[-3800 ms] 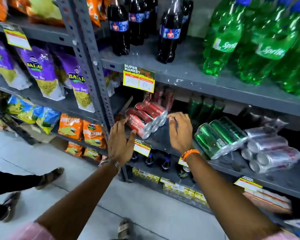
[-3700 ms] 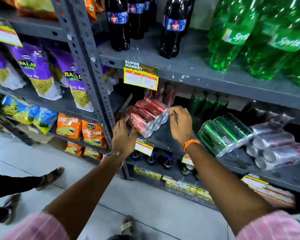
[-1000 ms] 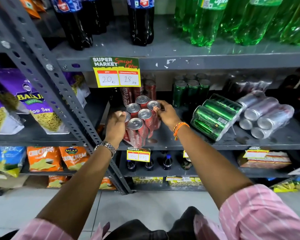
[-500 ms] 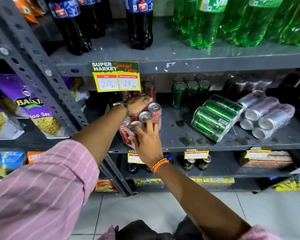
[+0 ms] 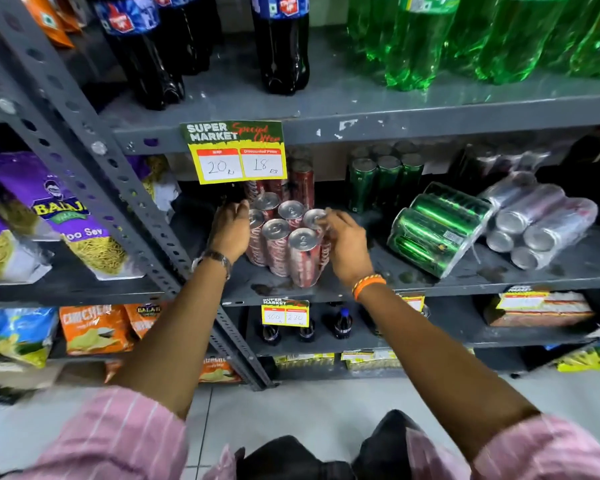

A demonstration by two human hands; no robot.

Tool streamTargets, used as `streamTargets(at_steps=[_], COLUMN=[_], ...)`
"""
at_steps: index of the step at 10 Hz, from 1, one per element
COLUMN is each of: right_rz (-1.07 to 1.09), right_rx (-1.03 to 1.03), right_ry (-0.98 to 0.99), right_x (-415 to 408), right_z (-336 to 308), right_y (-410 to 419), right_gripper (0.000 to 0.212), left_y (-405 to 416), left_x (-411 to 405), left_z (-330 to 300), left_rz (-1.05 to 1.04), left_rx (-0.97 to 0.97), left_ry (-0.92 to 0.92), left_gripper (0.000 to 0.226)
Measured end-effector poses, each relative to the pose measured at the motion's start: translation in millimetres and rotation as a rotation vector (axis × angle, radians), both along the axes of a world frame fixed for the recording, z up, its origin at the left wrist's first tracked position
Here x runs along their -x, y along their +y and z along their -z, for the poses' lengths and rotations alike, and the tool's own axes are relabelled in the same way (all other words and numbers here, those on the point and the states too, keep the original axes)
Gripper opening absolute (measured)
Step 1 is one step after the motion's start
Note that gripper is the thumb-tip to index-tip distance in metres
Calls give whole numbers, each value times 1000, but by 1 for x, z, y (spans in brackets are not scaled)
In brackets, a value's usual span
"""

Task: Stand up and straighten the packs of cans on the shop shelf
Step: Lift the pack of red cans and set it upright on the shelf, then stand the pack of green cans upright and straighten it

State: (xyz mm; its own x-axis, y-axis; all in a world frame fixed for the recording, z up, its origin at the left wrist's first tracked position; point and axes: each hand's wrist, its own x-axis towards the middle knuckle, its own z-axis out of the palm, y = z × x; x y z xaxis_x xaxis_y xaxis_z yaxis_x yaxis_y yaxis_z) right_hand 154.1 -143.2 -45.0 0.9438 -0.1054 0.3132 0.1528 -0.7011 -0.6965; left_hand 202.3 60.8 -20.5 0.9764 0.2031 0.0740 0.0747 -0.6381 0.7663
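A shrink-wrapped pack of red cans [image 5: 288,244] stands upright on the grey middle shelf [image 5: 413,285], silver tops up. My left hand [image 5: 230,230] presses flat against the pack's left side. My right hand [image 5: 343,242] holds its right side, fingers over the back right can. To the right, a pack of green cans [image 5: 437,230] lies tilted on its side. Beyond it a pack of silver cans [image 5: 537,223] also lies on its side, ends toward me.
Loose red cans [image 5: 300,181] and green cans [image 5: 381,181] stand at the shelf's back. Dark cola bottles [image 5: 281,46] and green bottles [image 5: 465,36] fill the shelf above. A yellow price tag [image 5: 238,155] hangs from its edge. Snack bags [image 5: 45,216] hang left of the slotted upright [image 5: 94,140].
The red pack went from lying on its side to standing upright. Half a second ago my hands were over its top and front; now they are on its left and right sides.
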Motion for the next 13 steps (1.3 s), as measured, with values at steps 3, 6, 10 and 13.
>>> streamTargets(at_steps=[3,6,10,13], right_rz=[-139,-253,-197,191], right_rx=[57,-72,-83,-120], right_ry=[196,81,199,58], right_x=[-48,-43,-35,-5], right_z=[-12,-13,-34,-42], right_y=[-24,-26,-43,-180], right_gripper=[33,47,59,49], left_y=[0,-9,-24,-139], left_x=[69,84,92,106], left_z=[32,29,13,-23], left_rz=[-159,-160,-176,34], left_rx=[426,325,85,123], left_ry=[-135,-189,-144,-234], left_gripper=[39,37,56,49])
